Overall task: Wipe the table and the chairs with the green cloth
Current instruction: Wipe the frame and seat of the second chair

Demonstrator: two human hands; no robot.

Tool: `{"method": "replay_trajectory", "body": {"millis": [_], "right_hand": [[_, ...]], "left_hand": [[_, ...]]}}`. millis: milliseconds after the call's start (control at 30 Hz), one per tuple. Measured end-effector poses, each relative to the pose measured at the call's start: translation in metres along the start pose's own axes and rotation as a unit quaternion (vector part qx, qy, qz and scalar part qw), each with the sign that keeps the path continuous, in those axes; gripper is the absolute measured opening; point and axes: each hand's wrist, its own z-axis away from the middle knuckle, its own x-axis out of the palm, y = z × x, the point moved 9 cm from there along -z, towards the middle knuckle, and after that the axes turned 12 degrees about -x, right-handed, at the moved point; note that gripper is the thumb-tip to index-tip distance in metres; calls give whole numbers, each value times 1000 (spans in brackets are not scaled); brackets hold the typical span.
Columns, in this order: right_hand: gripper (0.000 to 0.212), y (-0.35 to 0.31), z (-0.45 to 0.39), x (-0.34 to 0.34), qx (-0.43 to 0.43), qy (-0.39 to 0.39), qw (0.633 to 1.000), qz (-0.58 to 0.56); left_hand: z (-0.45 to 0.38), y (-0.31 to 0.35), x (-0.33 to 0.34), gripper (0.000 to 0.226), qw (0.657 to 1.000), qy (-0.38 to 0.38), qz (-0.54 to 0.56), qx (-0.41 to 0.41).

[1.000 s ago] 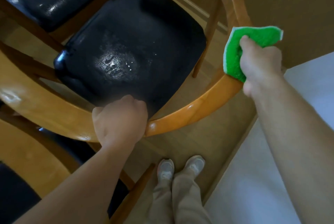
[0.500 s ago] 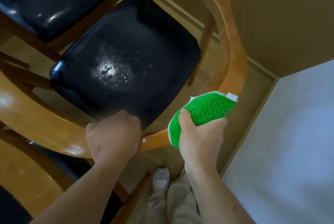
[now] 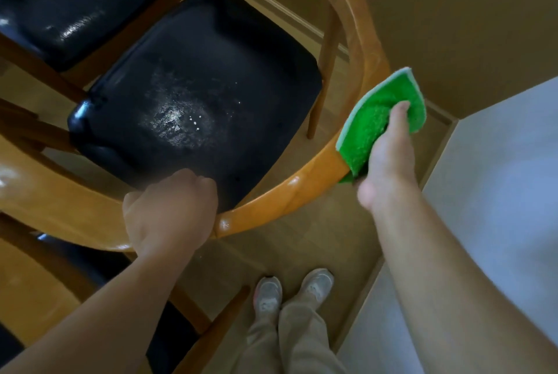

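The left hand (image 3: 169,210) is curled in a fist over the curved wooden backrest rail (image 3: 280,195) of the chair, fingers wrapped down over its inner edge, the forearm reaching in from the lower left. The right hand (image 3: 389,156) grips the green cloth (image 3: 374,126) farther along the same rail to the right, thumb laid across the cloth's top and the other fingers hidden beneath it; the cloth is folded around the rail and pressed against it where the curve bends away from the viewer.

Inside the rail's curve lies the chair's black padded seat (image 3: 199,96), glossy, with a dull smeared patch and a few small white specks near its centre. Beyond the rail to the upper left a second black seat (image 3: 66,2) on a similar wooden frame stands close by. Below the rail, the person's pale shoes (image 3: 296,292) and beige trouser legs (image 3: 290,343) stand on a tan floor (image 3: 308,253). Right of the rail a pale wall (image 3: 495,192) rises, and a baseboard (image 3: 271,8) runs along the floor beyond the seat.
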Motion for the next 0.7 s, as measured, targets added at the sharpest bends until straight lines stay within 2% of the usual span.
{"method": "replay_trajectory", "body": {"millis": [33,100,200,233,300,367,433,500,567,633,700], "right_hand": [[59,3,-3,1,21,-9,999,-23],[66,13,6,4,42,-22,998,-48],[73,52,39,11,81,-74,991,-73],[71,65,51,15,98,-102,986,-83],[52,82,70,25,112,-163,974,-108],[41,86,73,30,81,-193,967,-143],[50,78,66,28,21,-205,966,-154],[66,71,56,28,-18,-222,966,-127],[68,54,32,26,-45,-223,969,-99],[54,31,-7,16,-48,-185,979,-75],[50,9,-44,12,-45,-179,980,-68]], "left_hand": [[-2,-1,1,38,1000,-9,-8,-4],[-2,-2,4,41,999,-37,-11,-17],[19,36,13,48,983,-141,115,-34],[32,63,16,50,971,-179,158,-26],[56,119,13,51,959,-200,200,13],[66,163,2,49,957,-189,212,62],[62,193,0,46,952,-213,201,91],[53,216,2,46,945,-246,199,82],[45,233,4,55,945,-246,210,54],[41,240,2,57,961,-191,201,27],[41,238,0,56,974,-135,182,17]]}}
